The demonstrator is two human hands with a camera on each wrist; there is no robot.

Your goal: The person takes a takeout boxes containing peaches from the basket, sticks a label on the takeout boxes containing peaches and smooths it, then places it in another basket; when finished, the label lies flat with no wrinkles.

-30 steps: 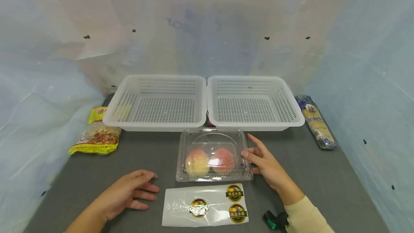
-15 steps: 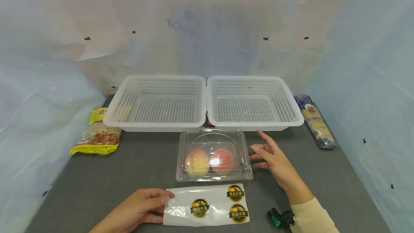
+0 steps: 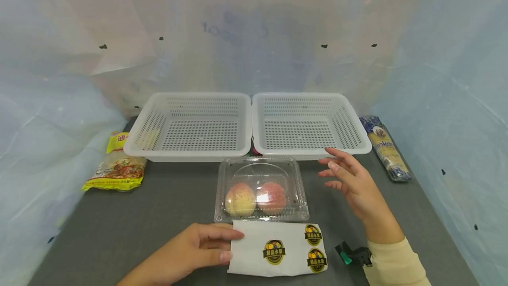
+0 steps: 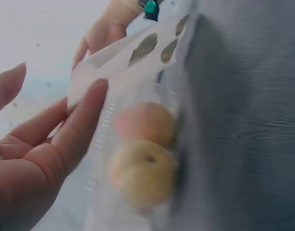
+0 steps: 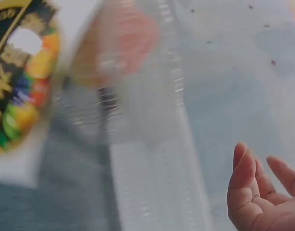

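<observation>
A white sheet of round fruit stickers [image 3: 254, 255] lies in front of the clear lidded plastic box [image 3: 295, 189], overlapping its near edge. My left hand [image 3: 198, 248] holds the sheet by its left edge; in the left wrist view its index finger [image 4: 85, 122] lies along the paper. Two peaches [image 3: 240, 200] sit side by side inside the box, also visible through the plastic in the left wrist view. Right of the box, my right hand [image 3: 357, 189] is raised with fingers loosely bent and holds nothing; in the right wrist view its fingers [image 5: 243, 178] are apart from the box.
Two white perforated baskets [image 3: 186, 153] stand side by side behind the box. A yellow food bag [image 3: 119, 169] lies at the left and a blue-and-yellow packet [image 3: 386, 149] at the right. A black device with a green part [image 3: 353, 255] is by the right wrist.
My left hand came to the sticker sheet, took its left edge and shifted it right and slightly away. My right hand left the box's right side and moved up and right.
</observation>
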